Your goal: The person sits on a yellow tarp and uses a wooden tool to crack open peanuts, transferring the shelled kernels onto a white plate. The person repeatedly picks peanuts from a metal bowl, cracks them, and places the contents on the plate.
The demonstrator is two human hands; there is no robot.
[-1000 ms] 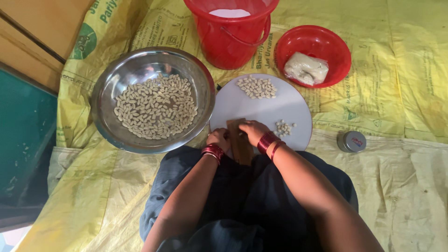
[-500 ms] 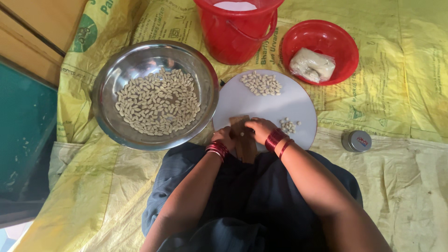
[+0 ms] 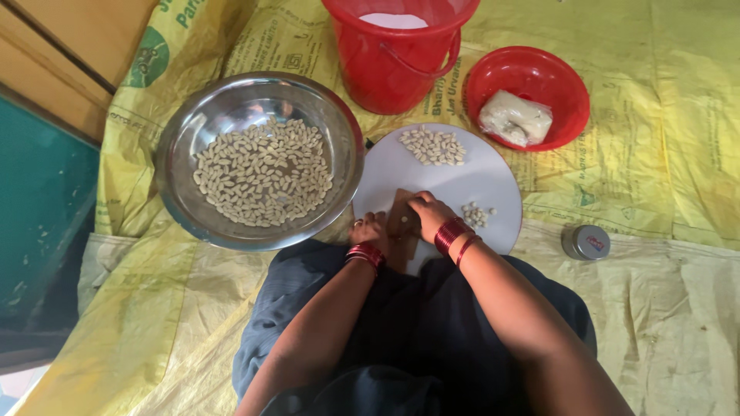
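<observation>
Both hands meet at the near edge of the round white board (image 3: 462, 181), over a small brown wooden block (image 3: 402, 223). Left hand (image 3: 370, 231) curls loosely beside the block; whether it pinches a nut I cannot tell. Right hand (image 3: 428, 212) has its fingers closed down on the block's top.

Whole pale nuts lie heaped at the board's far edge (image 3: 433, 146); a few small pieces (image 3: 476, 214) lie just right of the right hand. The steel bowl of nuts (image 3: 262, 173) touches the board's left edge.

Risks, as judged: fingertips crowd the working point, so a slip could nick them. Pieces sit near the board's right edge and could roll onto the yellow sheet (image 3: 678, 154).
</observation>
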